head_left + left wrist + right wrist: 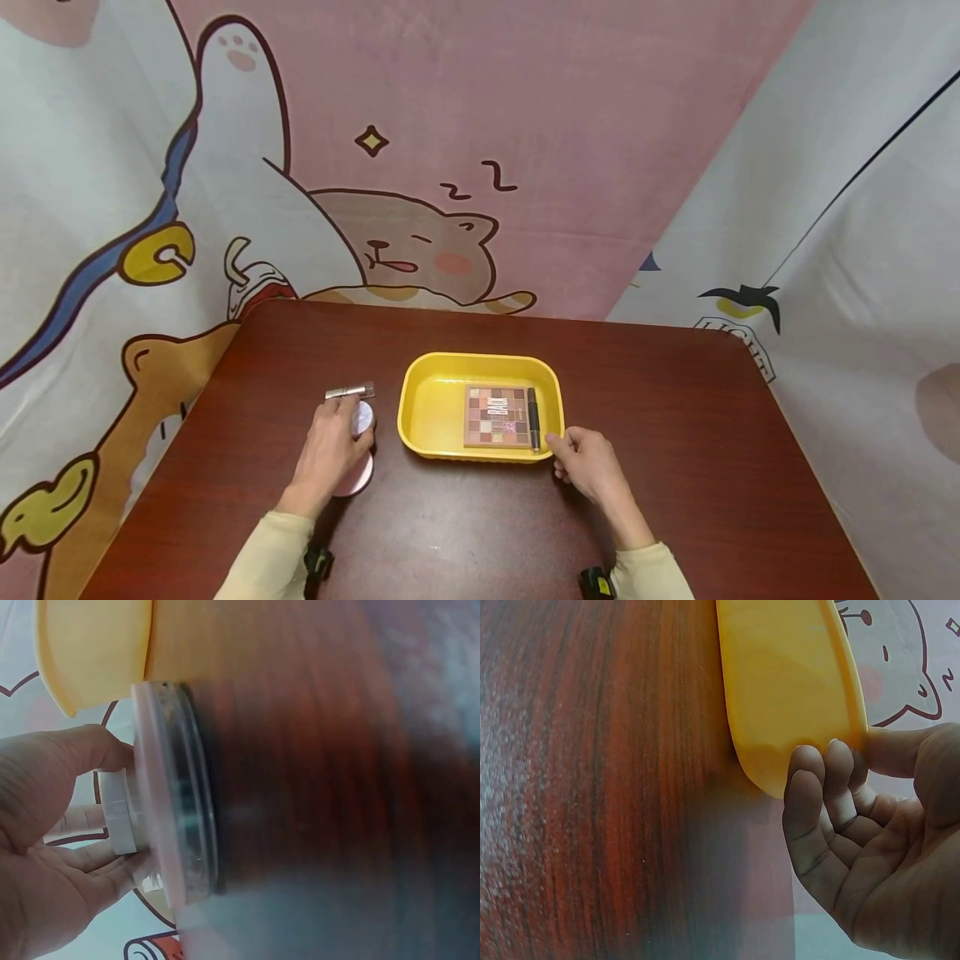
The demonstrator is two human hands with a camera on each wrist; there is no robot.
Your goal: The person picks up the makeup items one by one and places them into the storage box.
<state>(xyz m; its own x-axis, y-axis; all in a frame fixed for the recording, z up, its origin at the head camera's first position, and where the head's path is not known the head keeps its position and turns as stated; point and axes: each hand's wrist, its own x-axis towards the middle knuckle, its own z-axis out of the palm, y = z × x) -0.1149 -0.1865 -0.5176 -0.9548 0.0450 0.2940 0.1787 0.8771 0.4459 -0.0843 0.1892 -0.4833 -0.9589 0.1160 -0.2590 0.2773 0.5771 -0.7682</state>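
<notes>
White-lidded round container (362, 418), small, sits left of centre in the frame, pinched and partly hidden by my left hand (327, 446). My right hand (590, 463) grips the lower-right rim of a yellow tray (435, 417) holding a multicoloured palette (495, 425) and dark stick (534, 417). Pink round case (361, 477) shows just below the container, silvery tube (347, 392) just above.

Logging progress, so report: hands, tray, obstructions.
Left hand grips white round container; right hand pinches yellow tray rim. Palette, dark tube inside tray. No obstruction seen between container and tray.
</notes>
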